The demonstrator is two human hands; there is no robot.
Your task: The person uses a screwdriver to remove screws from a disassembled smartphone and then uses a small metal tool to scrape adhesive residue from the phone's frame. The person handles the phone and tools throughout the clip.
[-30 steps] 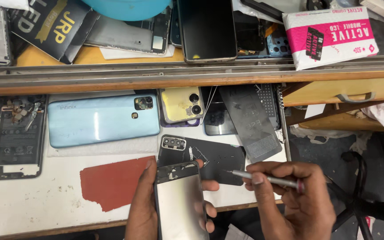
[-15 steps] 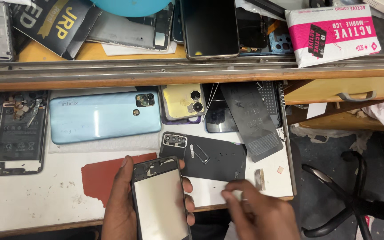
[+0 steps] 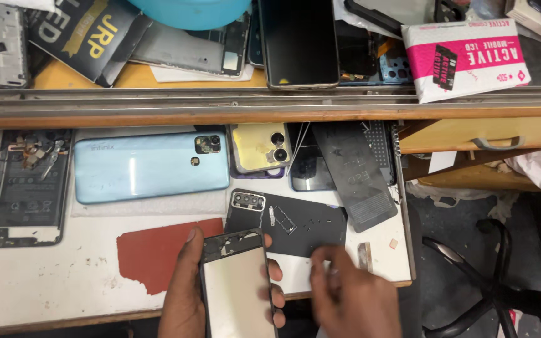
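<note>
Gripping an opened phone (image 3: 236, 288) at the bottom centre of the frame, the left hand (image 3: 186, 294) wraps its fingers round both edges. The right hand (image 3: 352, 300), blurred at lower right, hovers over the worktop (image 3: 45, 275) edge with fingers loosely curled; whether it holds anything I cannot tell. The dark back cover (image 3: 295, 222) beside it lies close to the edge, so a careless sweep could likely knock it off.

The right hand (image 3: 352, 297) is motion-blurred at lower centre, so its grip is unclear. The picture's bottom edge cuts off the opened phone (image 3: 236, 285) and the left hand (image 3: 186, 294).
</note>
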